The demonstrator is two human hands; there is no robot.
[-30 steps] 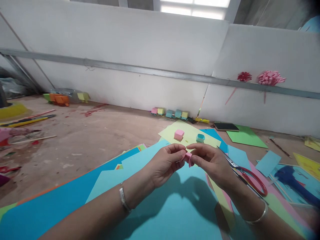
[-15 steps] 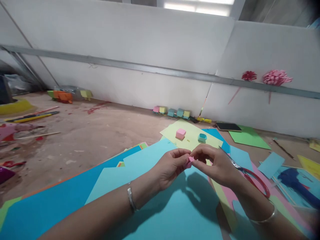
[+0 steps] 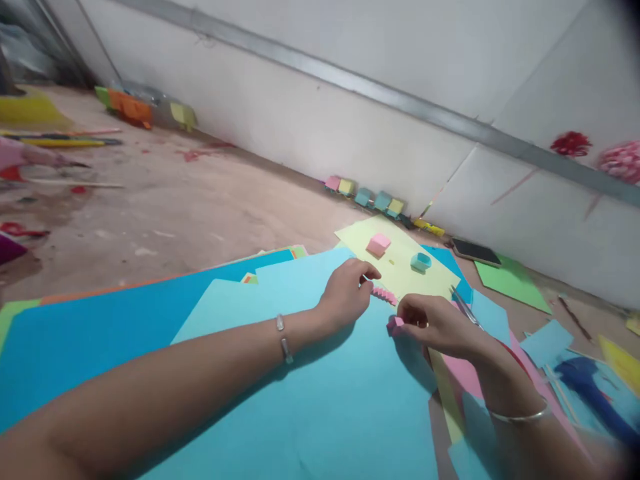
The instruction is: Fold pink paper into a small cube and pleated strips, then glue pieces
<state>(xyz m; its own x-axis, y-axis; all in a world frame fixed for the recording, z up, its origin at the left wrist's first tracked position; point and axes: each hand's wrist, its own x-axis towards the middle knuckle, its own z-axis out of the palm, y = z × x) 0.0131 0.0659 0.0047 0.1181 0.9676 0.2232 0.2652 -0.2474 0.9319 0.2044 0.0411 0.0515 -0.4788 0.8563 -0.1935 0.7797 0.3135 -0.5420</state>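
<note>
My left hand (image 3: 349, 288) is over the light blue paper, index finger and thumb apart. Its fingertips are right beside the end of a pleated pink paper strip (image 3: 385, 295); whether they touch it is unclear. My right hand (image 3: 433, 323) pinches a small folded pink paper piece (image 3: 396, 325) between thumb and fingers, just above the light blue sheet (image 3: 310, 393). Beyond the hands, a pink paper box (image 3: 379, 244) and an open-topped teal paper box (image 3: 421, 262) stand on a pale yellow sheet (image 3: 350, 230).
Scissors (image 3: 466, 307) lie partly hidden behind my right forearm. A phone (image 3: 476, 251) and a green sheet (image 3: 515, 285) are by the wall, near a row of small paper boxes (image 3: 364, 196). A dark blue tool (image 3: 583, 377) is at right.
My hands have parted, the left shifting up and left relative to the papers. The pleated strip now shows between them. The right keeps a pink piece. The view has tilted and lowered.
</note>
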